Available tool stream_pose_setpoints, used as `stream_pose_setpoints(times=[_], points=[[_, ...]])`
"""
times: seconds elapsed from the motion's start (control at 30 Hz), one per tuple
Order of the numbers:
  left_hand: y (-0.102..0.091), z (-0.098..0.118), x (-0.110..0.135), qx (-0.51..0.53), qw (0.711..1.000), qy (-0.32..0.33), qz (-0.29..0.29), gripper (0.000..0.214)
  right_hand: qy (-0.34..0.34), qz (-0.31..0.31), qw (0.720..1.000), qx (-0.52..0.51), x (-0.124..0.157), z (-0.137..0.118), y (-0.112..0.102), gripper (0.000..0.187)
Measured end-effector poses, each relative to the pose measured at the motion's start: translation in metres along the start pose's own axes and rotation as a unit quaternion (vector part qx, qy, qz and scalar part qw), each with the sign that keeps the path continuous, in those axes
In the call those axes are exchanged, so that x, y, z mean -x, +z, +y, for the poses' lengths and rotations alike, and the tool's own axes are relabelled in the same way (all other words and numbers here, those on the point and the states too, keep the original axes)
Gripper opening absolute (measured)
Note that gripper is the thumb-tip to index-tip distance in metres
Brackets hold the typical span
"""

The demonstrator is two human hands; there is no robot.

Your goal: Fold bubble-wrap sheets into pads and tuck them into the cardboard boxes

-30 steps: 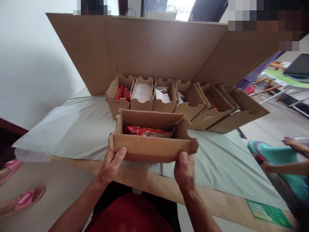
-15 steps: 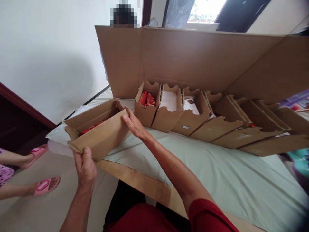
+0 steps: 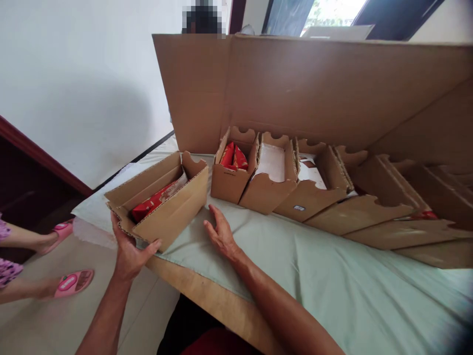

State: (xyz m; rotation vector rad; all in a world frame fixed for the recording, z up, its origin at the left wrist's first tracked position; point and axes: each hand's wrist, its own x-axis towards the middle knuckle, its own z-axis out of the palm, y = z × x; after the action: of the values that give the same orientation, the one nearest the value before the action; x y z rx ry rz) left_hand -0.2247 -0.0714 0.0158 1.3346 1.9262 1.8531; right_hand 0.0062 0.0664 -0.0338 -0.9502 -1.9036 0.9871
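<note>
A narrow open-topped cardboard box (image 3: 177, 214) sits at the left end of the cloth-covered table, with a red packet (image 3: 153, 202) lying inside it. My left hand (image 3: 130, 251) grips the box's near left corner, its thumb on the front side and its fingers around the end. Just right of the box, my right hand (image 3: 221, 234) is held over the cloth with fingers apart and nothing in them. To the right stands a row of similar boxes. The closest one (image 3: 229, 186) contains red packets (image 3: 234, 157), and the box beside it (image 3: 268, 196) shows a white surface inside.
Tall cardboard panels (image 3: 295, 88) stand behind the row. A pale green cloth (image 3: 295, 276) covers the table, whose bare wooden edge (image 3: 207, 286) faces me. On the floor at left, another person's feet wear pink sandals (image 3: 74, 283). Part of a head shows behind the panel.
The box has come down level onto the table from a tilted hold. My right hand has let go of its far end and moved down to the right; the left still grips it.
</note>
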Motion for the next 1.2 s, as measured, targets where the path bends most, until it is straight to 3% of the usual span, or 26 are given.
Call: stream_pose_setpoints(times=[0.2,0.3,0.5,0.67,1.0,1.1,1.2], points=[[0.047,0.01,-0.008,-0.002,0.998,0.014,0.056,0.137,-0.019,-0.004,0.999,0.025,-0.004,-0.004,0.0,0.052],[0.077,0.013,-0.03,-0.04,0.997,0.006,0.07,0.135,-0.028,-0.009,0.999,0.032,-0.004,-0.007,0.0,0.051],[0.141,0.012,-0.091,-0.103,0.993,0.039,0.043,0.138,-0.04,-0.005,0.999,0.027,-0.005,-0.011,0.0,0.048],[0.179,0.014,-0.102,-0.112,0.993,0.037,0.023,0.138,-0.035,-0.018,0.998,0.039,-0.005,-0.014,-0.001,0.046],[0.195,0.014,-0.1,-0.162,0.985,0.03,0.045,0.135,-0.028,-0.027,0.998,0.044,-0.005,-0.015,-0.001,0.044],[0.193,0.014,-0.097,-0.171,0.984,0.037,0.029,0.132,-0.025,-0.029,0.998,0.051,-0.005,-0.014,0.0,0.044],[0.181,0.008,-0.077,-0.174,0.983,0.055,0.007,0.121,-0.03,-0.029,0.998,0.056,-0.006,-0.013,0.0,0.045]])
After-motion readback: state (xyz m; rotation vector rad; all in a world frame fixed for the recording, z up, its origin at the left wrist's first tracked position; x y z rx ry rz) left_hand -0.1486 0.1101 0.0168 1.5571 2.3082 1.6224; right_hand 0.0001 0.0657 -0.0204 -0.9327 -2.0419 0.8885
